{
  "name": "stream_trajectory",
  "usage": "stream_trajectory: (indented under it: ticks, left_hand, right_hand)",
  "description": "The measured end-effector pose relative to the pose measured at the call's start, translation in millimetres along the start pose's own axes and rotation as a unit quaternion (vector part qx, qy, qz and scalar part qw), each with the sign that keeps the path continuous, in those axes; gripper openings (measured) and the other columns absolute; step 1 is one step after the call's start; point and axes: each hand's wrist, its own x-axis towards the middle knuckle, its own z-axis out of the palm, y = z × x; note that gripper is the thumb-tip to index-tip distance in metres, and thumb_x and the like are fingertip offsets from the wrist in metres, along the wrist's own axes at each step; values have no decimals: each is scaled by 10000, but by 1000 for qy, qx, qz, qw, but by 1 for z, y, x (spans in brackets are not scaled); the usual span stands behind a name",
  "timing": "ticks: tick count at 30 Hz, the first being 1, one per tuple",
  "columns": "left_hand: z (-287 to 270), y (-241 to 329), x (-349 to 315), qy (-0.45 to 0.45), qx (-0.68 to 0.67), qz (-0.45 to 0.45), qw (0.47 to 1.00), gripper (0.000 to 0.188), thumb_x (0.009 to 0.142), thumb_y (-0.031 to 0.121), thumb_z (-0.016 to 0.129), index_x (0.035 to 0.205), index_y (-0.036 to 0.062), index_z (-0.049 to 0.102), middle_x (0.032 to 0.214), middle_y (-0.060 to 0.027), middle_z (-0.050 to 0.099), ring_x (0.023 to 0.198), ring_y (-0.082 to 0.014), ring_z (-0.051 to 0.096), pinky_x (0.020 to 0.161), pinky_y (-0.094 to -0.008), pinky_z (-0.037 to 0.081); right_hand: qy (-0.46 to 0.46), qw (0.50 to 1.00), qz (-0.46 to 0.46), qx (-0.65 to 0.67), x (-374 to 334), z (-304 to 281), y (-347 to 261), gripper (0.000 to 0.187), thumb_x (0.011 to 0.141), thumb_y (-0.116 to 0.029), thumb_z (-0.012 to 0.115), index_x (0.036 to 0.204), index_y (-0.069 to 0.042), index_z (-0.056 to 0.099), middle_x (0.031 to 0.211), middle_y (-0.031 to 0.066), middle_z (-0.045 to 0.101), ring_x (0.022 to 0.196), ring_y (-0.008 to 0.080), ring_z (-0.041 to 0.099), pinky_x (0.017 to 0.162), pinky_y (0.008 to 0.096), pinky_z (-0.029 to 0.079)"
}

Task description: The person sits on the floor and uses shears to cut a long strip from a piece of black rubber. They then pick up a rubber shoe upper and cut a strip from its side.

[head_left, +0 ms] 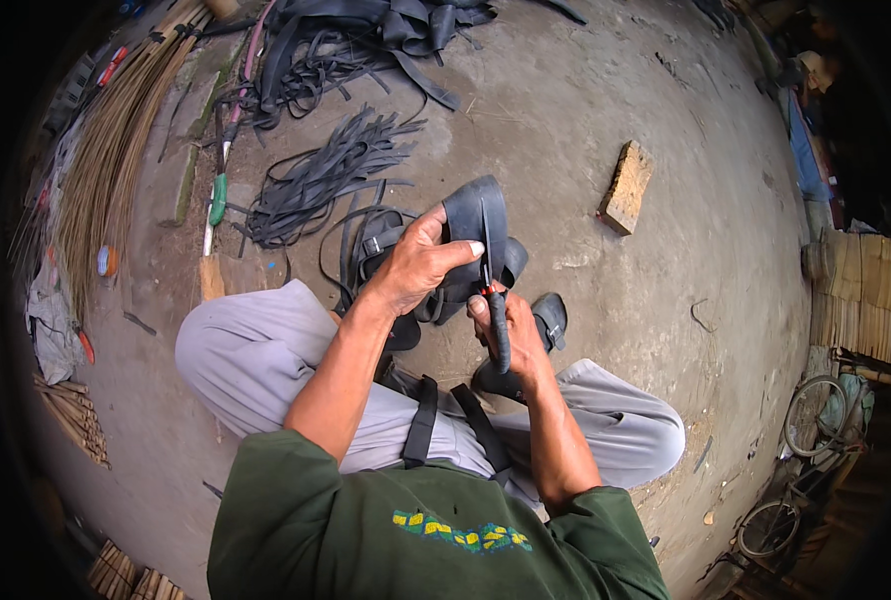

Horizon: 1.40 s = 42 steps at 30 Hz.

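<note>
My left hand (416,262) grips a wide black rubber strip (478,205), thumb on top and fingers behind it. The strip curves up and away from me. My right hand (516,335) is closed around the dark, wrapped handle of a pair of scissors (499,325) with a bit of red near the pivot. One slim blade lies over the face of the strip, pointing away from me; the other is hidden. Below my hands, more black rubber hangs or lies, partly covered. A black sandal (550,320) with a buckle shows beyond my right wrist.
Cut black rubber strips (336,175) lie in a heap ahead, with wider rubber sheets (386,30) behind. A brick (626,187) sits on the concrete to the right. Bundled thin sticks (116,170) and a pole with a green grip (218,200) are at left; a bicycle (816,415) stands far right.
</note>
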Motion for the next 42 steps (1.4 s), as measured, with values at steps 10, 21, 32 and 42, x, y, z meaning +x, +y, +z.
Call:
stream_trajectory:
  ticks: [10,21,32,42]
  left_hand:
    - [3,-3,0,11,-7,25,1000,426,937,42,677,1349,-12,585,1100,-47,709,954,-102,689,878,-286,575]
    - [-3,0,-2,2,-7,-6,1000,541,920,14,665,1441,-42,529,1284,-95,679,1159,-155,652,1042,-330,502]
    - [-4,2,-1,1,5,-19,1000,539,920,1,661,1442,-9,530,1221,-70,688,1113,-143,661,1013,-333,517]
    - [-3,6,5,19,-26,39,999,447,933,10,655,1372,-20,577,1161,-64,706,1024,-125,681,957,-313,549]
  right_hand:
    - [18,997,-68,25,3,4,2,520,967,-557,700,790,-90,555,585,-61,457,516,56,429,483,263,338]
    - [-15,998,-36,44,1,3,-3,568,984,-548,682,747,-71,484,582,-38,444,560,89,428,517,312,358]
    - [-12,999,-15,37,-2,6,0,580,976,-579,677,752,-75,499,591,-42,448,572,83,432,522,300,355]
    - [-14,999,-18,26,-7,3,0,518,976,-546,695,801,-81,546,607,-35,470,556,86,446,504,287,351]
